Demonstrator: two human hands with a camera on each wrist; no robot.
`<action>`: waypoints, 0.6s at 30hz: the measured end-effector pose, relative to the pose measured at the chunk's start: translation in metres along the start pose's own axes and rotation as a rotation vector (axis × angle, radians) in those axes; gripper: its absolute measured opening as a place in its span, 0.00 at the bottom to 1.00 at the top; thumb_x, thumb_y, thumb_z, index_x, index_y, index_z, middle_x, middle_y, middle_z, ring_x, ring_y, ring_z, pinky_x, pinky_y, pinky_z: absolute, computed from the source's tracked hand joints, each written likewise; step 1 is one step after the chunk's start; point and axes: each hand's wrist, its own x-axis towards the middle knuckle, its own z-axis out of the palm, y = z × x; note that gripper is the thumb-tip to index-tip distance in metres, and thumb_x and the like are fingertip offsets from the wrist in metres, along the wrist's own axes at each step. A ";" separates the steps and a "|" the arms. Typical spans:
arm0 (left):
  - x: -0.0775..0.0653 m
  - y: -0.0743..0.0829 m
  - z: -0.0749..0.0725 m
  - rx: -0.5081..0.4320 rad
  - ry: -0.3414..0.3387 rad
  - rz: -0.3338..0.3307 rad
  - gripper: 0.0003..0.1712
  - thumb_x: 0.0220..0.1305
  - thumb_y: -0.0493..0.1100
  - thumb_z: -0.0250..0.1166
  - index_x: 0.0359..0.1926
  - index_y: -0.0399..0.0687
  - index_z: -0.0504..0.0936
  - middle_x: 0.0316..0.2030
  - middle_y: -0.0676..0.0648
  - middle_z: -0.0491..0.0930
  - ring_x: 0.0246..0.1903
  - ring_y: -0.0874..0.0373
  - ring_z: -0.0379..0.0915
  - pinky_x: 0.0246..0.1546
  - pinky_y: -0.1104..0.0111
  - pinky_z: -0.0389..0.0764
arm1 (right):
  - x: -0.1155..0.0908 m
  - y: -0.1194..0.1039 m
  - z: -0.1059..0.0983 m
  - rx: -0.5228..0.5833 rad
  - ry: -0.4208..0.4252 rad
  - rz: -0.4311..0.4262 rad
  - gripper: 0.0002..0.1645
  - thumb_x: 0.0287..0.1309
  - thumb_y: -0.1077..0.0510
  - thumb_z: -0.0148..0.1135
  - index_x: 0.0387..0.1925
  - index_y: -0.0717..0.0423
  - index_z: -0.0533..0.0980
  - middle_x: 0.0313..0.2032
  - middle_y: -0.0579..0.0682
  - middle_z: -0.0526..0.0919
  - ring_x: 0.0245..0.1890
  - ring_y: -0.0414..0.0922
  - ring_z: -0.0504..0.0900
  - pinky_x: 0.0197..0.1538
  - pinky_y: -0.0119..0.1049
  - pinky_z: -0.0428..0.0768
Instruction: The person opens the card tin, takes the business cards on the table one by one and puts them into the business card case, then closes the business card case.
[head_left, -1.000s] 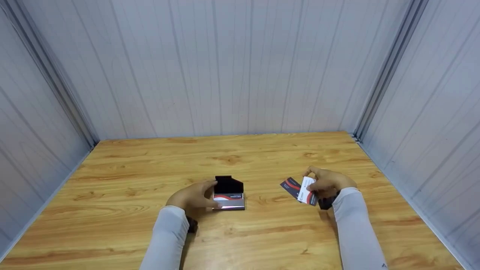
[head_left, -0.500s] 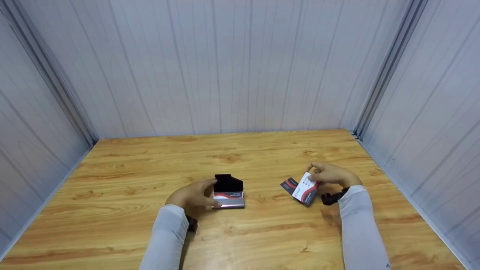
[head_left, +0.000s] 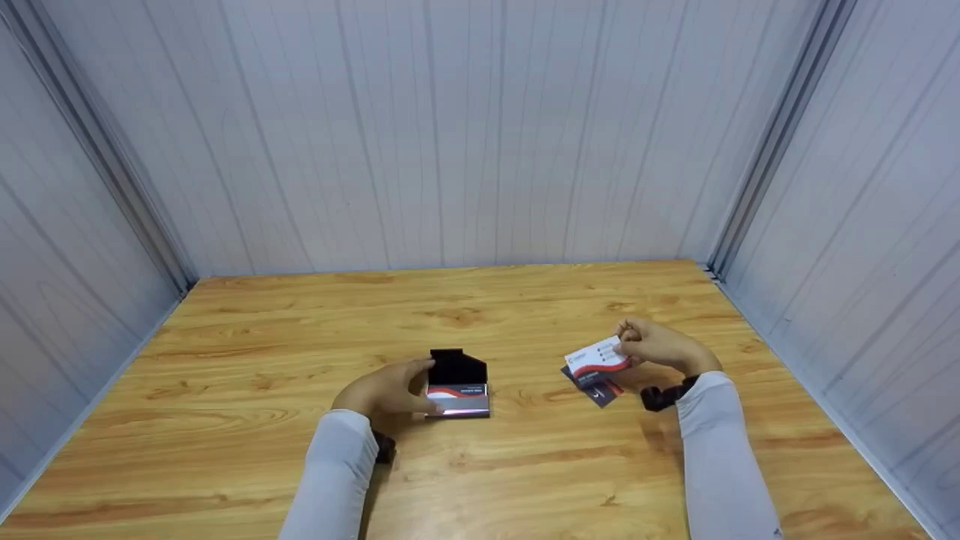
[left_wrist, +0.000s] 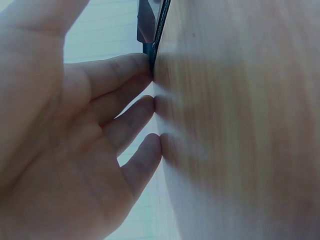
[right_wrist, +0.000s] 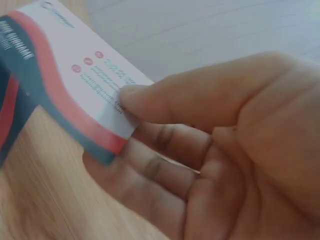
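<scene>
On the table lies an open business card case (head_left: 457, 405), its black lid raised at the back and a card showing inside. My left hand (head_left: 382, 388) holds its left side, with the thumb on the metal front and a finger at the lid. In the left wrist view the other fingertips (left_wrist: 150, 145) rest on the wood. My right hand (head_left: 660, 349) pinches a white, red and dark business card (right_wrist: 75, 75) by one end, thumb on top. Beneath it a dark business card (head_left: 602, 394) with a red stripe lies on the table, partly covered.
The wooden table (head_left: 480, 480) runs back to a pale panelled wall (head_left: 450, 135), with more panels on both sides. Bare wood separates the case from the cards. A black wrist camera (head_left: 660, 397) sits at the right wrist.
My right hand has lifted the white card a little and turned it from steeply slanted to nearly level, uncovering the near end of the dark card. The left hand has stayed at the case.
</scene>
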 end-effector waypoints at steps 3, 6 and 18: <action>0.001 0.000 0.000 -0.006 -0.003 -0.007 0.55 0.57 0.57 0.76 0.78 0.51 0.57 0.76 0.43 0.54 0.74 0.45 0.48 0.70 0.48 0.57 | 0.003 0.000 0.001 0.024 0.037 -0.044 0.21 0.71 0.65 0.54 0.60 0.71 0.65 0.41 0.59 0.79 0.42 0.49 0.82 0.48 0.47 0.82; 0.001 0.000 -0.001 -0.016 -0.005 -0.011 0.55 0.57 0.57 0.76 0.78 0.51 0.57 0.76 0.44 0.54 0.75 0.45 0.48 0.71 0.48 0.57 | 0.005 0.000 0.001 0.015 0.087 -0.076 0.25 0.72 0.64 0.55 0.66 0.68 0.66 0.47 0.62 0.80 0.46 0.53 0.82 0.51 0.55 0.81; 0.003 -0.001 0.001 0.000 0.003 -0.020 0.57 0.55 0.61 0.76 0.79 0.52 0.57 0.77 0.44 0.53 0.75 0.44 0.47 0.71 0.47 0.54 | 0.022 -0.008 0.020 0.032 0.143 -0.105 0.20 0.71 0.63 0.57 0.60 0.66 0.71 0.46 0.63 0.78 0.41 0.52 0.83 0.50 0.57 0.81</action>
